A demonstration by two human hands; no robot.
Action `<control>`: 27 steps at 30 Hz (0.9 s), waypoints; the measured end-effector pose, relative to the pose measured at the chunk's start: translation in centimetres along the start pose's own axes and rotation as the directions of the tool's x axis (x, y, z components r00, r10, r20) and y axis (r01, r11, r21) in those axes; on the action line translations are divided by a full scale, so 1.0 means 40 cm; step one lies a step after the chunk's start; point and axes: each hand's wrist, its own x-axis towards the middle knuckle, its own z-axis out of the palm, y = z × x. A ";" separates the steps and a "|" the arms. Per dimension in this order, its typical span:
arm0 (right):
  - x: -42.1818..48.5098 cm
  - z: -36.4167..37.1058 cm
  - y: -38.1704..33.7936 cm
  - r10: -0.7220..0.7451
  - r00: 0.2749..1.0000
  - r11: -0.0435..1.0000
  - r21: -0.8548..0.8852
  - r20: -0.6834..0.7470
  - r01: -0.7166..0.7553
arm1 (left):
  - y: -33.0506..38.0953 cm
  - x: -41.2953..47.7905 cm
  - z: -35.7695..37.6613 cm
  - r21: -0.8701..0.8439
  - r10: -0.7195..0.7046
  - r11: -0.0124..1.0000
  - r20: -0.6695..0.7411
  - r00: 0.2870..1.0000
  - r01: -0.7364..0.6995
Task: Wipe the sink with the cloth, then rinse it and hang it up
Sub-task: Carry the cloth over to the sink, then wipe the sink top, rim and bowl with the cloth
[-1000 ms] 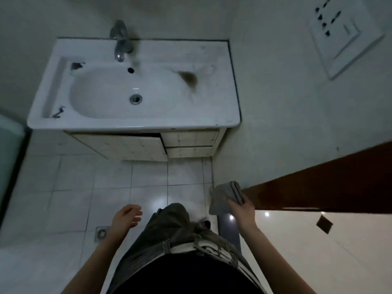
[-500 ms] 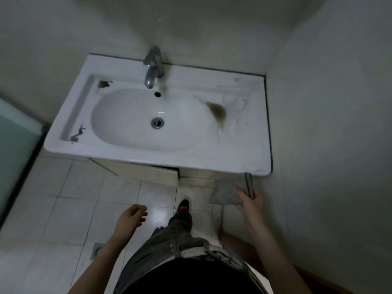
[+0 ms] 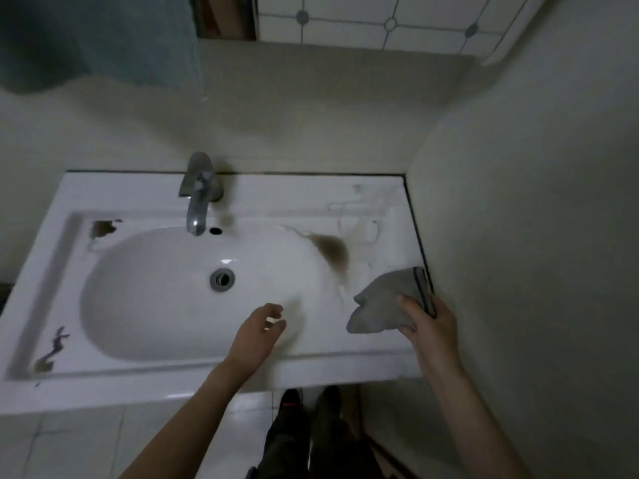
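A white rectangular sink point(image 3: 145, 378) with an oval basin fills the middle of the head view. A brown smear point(image 3: 332, 251) stains the basin's right rim, and smaller brown marks sit at its left corners. My right hand point(image 3: 427, 323) grips a grey cloth point(image 3: 383, 305) with a dark edge, held over the sink's right ledge just below the smear. My left hand point(image 3: 257, 331) hovers over the basin's front right edge, fingers apart and holding nothing. A chrome tap point(image 3: 198, 195) stands at the back, and the drain point(image 3: 222, 279) lies in the basin's middle.
A plain wall point(image 3: 536, 236) runs close along the sink's right side. A teal towel point(image 3: 86, 39) hangs at the upper left above the sink. My feet point(image 3: 307, 409) stand on white floor tiles under the sink's front edge.
I have stepped up to the sink. Both hands rose from below the sink's front edge to over its top; the cloth is now above the right ledge.
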 end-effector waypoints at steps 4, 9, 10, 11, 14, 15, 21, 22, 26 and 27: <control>0.162 0.048 -0.082 -0.125 0.989 0.992 0.007 -0.082 0.126 | 0.003 0.126 0.103 0.010 -0.128 0.992 0.105 0.986 0.128; 0.381 0.116 -0.176 -0.482 0.852 0.857 -0.312 -0.205 0.410 | -0.041 0.204 0.222 0.337 0.035 0.939 0.086 0.996 -0.062; 0.417 0.134 -0.192 -0.558 0.807 0.802 -0.376 -0.194 0.464 | -0.064 0.214 0.238 0.383 0.078 0.919 0.052 0.996 -0.092; 0.451 0.157 -0.207 -0.614 0.773 0.752 -0.418 -0.161 0.510 | -0.086 0.226 0.252 0.371 0.102 0.923 0.006 0.995 -0.097; 0.553 0.231 -0.214 -0.674 0.735 0.659 -0.508 -0.071 0.555 | -0.115 0.227 0.260 0.316 0.163 0.940 -0.075 0.984 -0.132; 0.588 0.256 -0.199 -0.666 0.743 0.657 -0.525 -0.067 0.541 | -0.122 0.229 0.261 0.324 0.198 0.933 -0.106 0.974 -0.155; 0.680 0.371 -0.035 -0.480 0.874 0.721 -0.536 0.073 0.440 | -0.109 0.232 0.248 0.404 0.240 0.894 -0.062 0.969 -0.196; 0.681 0.373 -0.022 -0.489 0.866 0.699 -0.547 0.103 0.460 | -0.111 0.230 0.247 0.418 0.250 0.885 -0.056 0.967 -0.205; 0.657 0.357 -0.033 -0.280 0.888 0.790 -0.438 0.365 0.429 | -0.114 0.220 0.240 0.426 0.287 0.872 -0.049 0.957 -0.240; 0.659 0.347 -0.035 -0.292 0.860 0.760 -0.444 0.418 0.474 | -0.111 0.219 0.240 0.433 0.290 0.868 -0.046 0.956 -0.243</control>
